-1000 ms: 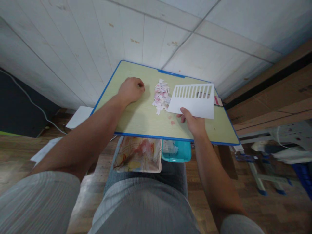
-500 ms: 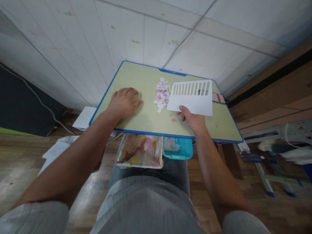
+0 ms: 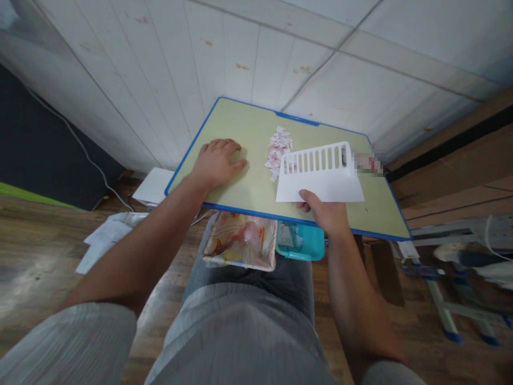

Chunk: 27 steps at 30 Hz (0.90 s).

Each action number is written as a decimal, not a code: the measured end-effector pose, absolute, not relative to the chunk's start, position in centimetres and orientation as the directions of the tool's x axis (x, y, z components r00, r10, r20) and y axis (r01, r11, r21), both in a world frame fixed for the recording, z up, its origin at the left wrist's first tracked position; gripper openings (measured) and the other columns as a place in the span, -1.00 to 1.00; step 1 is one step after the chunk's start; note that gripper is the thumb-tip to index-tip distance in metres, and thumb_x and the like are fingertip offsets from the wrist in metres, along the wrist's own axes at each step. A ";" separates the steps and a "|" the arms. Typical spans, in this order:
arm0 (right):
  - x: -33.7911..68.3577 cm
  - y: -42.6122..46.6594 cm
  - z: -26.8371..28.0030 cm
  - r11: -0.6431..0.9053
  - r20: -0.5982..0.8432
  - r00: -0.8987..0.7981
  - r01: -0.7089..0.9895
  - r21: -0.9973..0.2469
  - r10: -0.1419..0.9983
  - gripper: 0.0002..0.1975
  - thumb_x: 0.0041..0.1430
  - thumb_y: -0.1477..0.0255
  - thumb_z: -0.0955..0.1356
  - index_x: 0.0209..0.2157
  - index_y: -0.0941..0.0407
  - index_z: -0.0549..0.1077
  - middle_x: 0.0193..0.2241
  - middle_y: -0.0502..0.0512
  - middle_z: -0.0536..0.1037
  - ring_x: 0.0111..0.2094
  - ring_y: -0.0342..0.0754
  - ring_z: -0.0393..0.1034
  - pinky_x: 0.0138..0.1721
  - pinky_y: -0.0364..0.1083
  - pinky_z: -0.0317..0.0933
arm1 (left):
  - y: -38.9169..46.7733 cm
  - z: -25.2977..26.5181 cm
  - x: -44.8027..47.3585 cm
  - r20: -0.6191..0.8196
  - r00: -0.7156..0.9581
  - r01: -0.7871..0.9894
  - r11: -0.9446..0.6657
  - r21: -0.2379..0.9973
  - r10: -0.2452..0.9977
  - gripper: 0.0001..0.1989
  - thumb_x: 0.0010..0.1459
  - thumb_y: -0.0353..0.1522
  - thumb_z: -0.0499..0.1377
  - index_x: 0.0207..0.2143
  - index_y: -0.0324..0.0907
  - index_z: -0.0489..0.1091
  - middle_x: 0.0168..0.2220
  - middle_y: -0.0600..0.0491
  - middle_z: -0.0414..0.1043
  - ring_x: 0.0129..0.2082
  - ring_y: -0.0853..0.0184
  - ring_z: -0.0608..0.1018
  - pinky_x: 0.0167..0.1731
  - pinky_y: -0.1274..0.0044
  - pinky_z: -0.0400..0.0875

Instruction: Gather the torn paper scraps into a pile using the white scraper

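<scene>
The right hand [image 3: 329,215] has its grip pinched on the white slotted sheet [image 3: 320,186] at its near edge, likely to leave the slots clear; it partly covers the paper scraps [image 3: 279,141]. The left hand [image 3: 218,163], loosely spread, visibly holding nothing, perhaps steadies the desk [image 3: 244,120].

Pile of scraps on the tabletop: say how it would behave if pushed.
The pile of scraps would probably spread apart, being many loose, overlapping pieces. It is likely light, as they look thin and papery. Small bits may stray, given its ragged edge.

A pale, blue-edged tabletop [image 3: 252,187] carries a heap of paper scraps [image 3: 279,143] and a blurred item [image 3: 367,162]
</scene>
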State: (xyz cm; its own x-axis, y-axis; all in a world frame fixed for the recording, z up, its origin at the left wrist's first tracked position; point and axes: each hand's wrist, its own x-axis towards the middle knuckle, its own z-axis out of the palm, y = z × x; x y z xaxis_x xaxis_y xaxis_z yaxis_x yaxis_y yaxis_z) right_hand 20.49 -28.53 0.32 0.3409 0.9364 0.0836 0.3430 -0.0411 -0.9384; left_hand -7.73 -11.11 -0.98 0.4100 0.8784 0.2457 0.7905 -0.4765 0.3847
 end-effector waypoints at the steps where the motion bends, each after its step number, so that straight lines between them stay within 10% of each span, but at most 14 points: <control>1: 20.1 -29.0 0.2 -0.046 0.074 0.337 0.337 -0.941 0.939 -0.67 0.12 0.13 0.54 -0.58 0.02 0.58 -0.59 0.10 0.63 -0.55 -0.01 0.47 -0.40 0.00 0.54 | -11.1 -0.9 -7.7 0.247 0.410 0.788 -0.477 0.389 0.878 -0.50 0.46 -0.11 0.22 0.34 -0.03 0.58 0.47 -0.13 0.51 0.52 -0.22 0.44 0.57 -0.04 0.23; 27: 22.6 -30.1 -0.2 0.020 0.186 0.667 0.249 -0.968 0.721 -0.78 0.09 0.23 0.54 -0.42 0.05 0.54 -0.58 -0.02 0.63 -0.61 -0.06 0.46 -0.47 -0.06 0.40 | -10.5 -1.8 -8.1 0.300 0.413 0.777 -0.505 0.377 0.860 -0.52 0.44 -0.10 0.25 0.29 -0.07 0.62 0.42 -0.13 0.59 0.48 -0.18 0.50 0.55 -0.03 0.32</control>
State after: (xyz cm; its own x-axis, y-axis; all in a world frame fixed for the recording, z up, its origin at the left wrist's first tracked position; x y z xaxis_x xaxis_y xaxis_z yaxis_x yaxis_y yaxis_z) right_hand 22.57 -30.11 -0.20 0.6673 0.7211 0.1861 0.2486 0.0198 -0.9684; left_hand -8.10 -10.46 -1.76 0.4134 0.8598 0.2997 0.7766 -0.5048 0.3769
